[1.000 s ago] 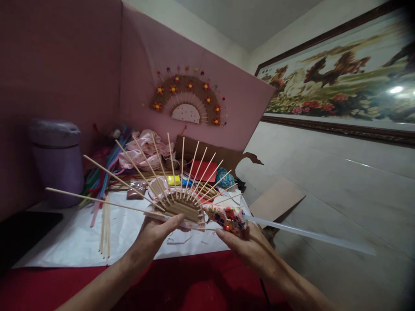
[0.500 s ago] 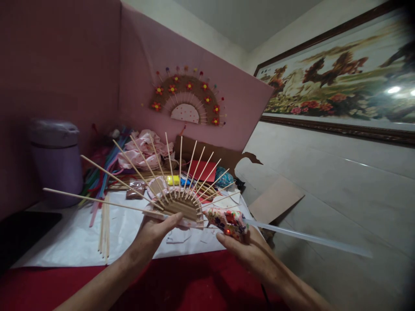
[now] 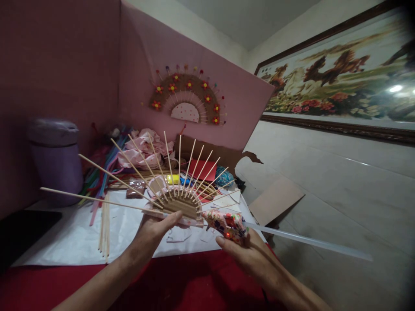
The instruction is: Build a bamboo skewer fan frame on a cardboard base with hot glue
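My left hand (image 3: 154, 231) is closed on the base of a half-round cardboard piece (image 3: 180, 208) from which several thin wooden skewers (image 3: 136, 172) fan upward and to the left. My right hand (image 3: 248, 252) grips a flower-patterned hot glue gun (image 3: 226, 224), a small red light showing on it. Its nozzle points left at the right end of the cardboard base. A long clear glue stick (image 3: 308, 241) juts out of the gun's back toward the right.
A white sheet (image 3: 78, 235) covers a red table (image 3: 181, 285), with loose skewers (image 3: 104, 226), pink fabric (image 3: 142, 151), coloured strips (image 3: 100, 172) and a purple lidded container (image 3: 56, 157). A finished decorated fan (image 3: 187, 97) hangs on the pink board. Cardboard pieces (image 3: 275, 198) lean at right.
Both hands, the skewer fan and the glue gun have drifted slightly left and up in view. The grips are unchanged.
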`<state>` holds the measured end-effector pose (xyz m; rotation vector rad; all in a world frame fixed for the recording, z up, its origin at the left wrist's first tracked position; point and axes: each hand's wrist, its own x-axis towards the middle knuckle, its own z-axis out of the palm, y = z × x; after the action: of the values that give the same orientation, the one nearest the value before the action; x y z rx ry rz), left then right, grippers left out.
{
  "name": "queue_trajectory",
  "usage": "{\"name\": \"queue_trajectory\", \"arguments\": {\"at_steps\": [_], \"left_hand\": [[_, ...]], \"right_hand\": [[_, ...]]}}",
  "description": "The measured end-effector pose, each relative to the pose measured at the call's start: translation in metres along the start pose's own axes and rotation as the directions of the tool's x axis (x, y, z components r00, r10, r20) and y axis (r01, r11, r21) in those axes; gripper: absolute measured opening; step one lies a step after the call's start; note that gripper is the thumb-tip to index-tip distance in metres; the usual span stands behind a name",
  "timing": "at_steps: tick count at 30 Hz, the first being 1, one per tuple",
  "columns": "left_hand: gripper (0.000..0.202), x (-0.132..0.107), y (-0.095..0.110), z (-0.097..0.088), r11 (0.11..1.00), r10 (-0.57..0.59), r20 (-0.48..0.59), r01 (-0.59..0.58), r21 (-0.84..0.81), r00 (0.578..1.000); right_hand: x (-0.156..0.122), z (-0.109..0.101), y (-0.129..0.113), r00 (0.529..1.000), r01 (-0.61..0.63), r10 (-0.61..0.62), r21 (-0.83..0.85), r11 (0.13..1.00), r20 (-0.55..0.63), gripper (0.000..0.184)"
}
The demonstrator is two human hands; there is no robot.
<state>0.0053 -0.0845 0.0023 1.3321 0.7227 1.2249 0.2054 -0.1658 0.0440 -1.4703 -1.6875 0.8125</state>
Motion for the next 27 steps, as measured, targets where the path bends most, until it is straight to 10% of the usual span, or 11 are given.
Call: {"name": "queue_trajectory", "arguments": {"at_steps": [27], "left_hand": [[0.018, 0.0005, 0.0040, 0.0035, 0.997, -0.020, -0.021, 0.018, -0.080, 1.000]], "right_hand": [[-0.0006, -0.0007, -0.0036, 0.998, -0.055, 0.055, -0.022, 0.998, 0.008, 0.024]]}}
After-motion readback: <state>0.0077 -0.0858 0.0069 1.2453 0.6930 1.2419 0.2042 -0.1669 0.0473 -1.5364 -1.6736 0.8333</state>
